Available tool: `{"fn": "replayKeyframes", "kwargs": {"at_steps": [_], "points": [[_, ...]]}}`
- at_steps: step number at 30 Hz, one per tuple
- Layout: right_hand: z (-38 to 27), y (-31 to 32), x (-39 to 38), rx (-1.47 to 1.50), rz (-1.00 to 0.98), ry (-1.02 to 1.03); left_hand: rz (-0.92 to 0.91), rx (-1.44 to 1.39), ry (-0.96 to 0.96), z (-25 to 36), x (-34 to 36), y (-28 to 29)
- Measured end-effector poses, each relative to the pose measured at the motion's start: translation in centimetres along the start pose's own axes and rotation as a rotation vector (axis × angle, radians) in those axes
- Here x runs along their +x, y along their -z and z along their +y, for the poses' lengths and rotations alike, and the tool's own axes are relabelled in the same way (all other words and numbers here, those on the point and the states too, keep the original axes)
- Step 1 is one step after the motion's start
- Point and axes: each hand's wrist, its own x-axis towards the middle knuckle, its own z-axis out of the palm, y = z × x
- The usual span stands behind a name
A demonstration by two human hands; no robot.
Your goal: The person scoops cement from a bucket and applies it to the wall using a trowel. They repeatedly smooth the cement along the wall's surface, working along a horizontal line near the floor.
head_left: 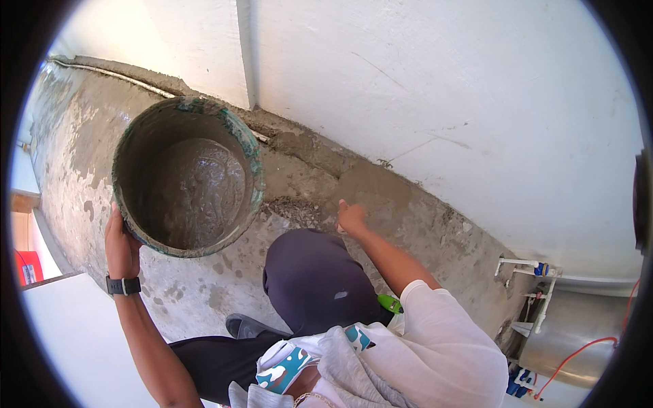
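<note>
My left hand (122, 245) grips the left side of a round green bucket (246, 139), coated in mortar and holding wet grey cement (197, 197). The bucket tilts so its inside faces me. My right hand (352, 216) is low over the floor just right of the bucket, slightly blurred, its fingers curled on something pale I cannot make out. A patch of smoothed wet mortar (374, 187) lies beside it at the foot of the wall, with loose gritty rubble (292, 214) closer to the bucket.
A white wall (442, 102) runs along the concrete floor (75, 129), with a thin white pipe (109, 73) at its foot. White pipework (543, 299) and a steel tank (578, 333) stand at right. A white surface (68, 340) and red object (27, 265) are at left.
</note>
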Motion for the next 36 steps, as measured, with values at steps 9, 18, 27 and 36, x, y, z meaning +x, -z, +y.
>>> {"fn": "replayKeyframes", "kwargs": {"at_steps": [9,18,27,36], "points": [[-3.3,5.0,-1.8,0.021,0.310,0.260,0.024,0.040,-0.046,0.0,-0.2,-0.6],[-7.0,6.5,-0.1,0.138,0.372,0.413,0.050,0.112,-0.023,-0.1,-0.1,-0.9],[-6.3,5.1,1.5,-0.128,0.194,0.389,0.046,0.182,-0.096,-0.7,0.5,-0.6],[-25.7,17.5,-6.6,-0.318,0.100,1.234,0.005,0.247,-0.026,0.6,0.3,-2.2]]}}
